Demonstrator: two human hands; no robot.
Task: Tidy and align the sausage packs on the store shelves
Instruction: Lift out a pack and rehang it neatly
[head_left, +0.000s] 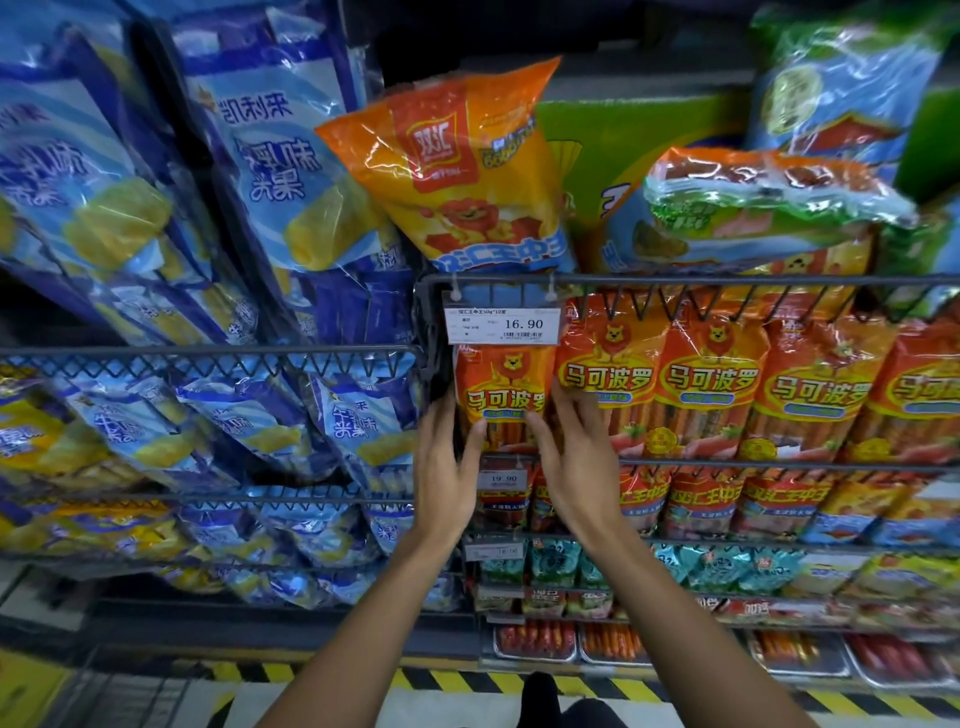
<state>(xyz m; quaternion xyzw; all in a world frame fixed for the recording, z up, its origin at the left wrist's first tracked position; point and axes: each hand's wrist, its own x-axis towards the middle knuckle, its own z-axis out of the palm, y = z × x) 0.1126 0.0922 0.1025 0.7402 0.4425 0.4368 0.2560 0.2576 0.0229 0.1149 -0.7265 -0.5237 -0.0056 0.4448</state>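
- the floor (363, 691) at the bottom has a yellow and black striped line (447, 680) along the foot of the shelves.
- two bare arms reach up from the bottom to the wire shelf (727, 280).
- the left hand (448, 470) is open with its fingers straight. its fingers lie along the left edge of the orange sausage pack (501, 402) at the left end of the row, and its thumb rests on the front of the pack.
- the right hand (574, 460) is open too, fingers straight and spread a bit. it presses on the right side of the same pack, and its fingertips reach onto the next pack (608, 374).
- so the pack sits between the two hands, standing up, just under the white price tag (503, 325) that reads 16.90.
- more orange packs (810, 395) like it stand side by side in a row to the right, behind the wire rail.
- under that row there are more red and orange packs (701, 501), then teal packs (550, 564), then trays of red sausages (535, 639) lowest down.
- above the rail an orange and yellow pack (457, 166) leans to the left, and a green and blue pack (769, 189) lies tipped on its side.
- on the left, many blue and yellow bags (270, 171) lean in wire racks.
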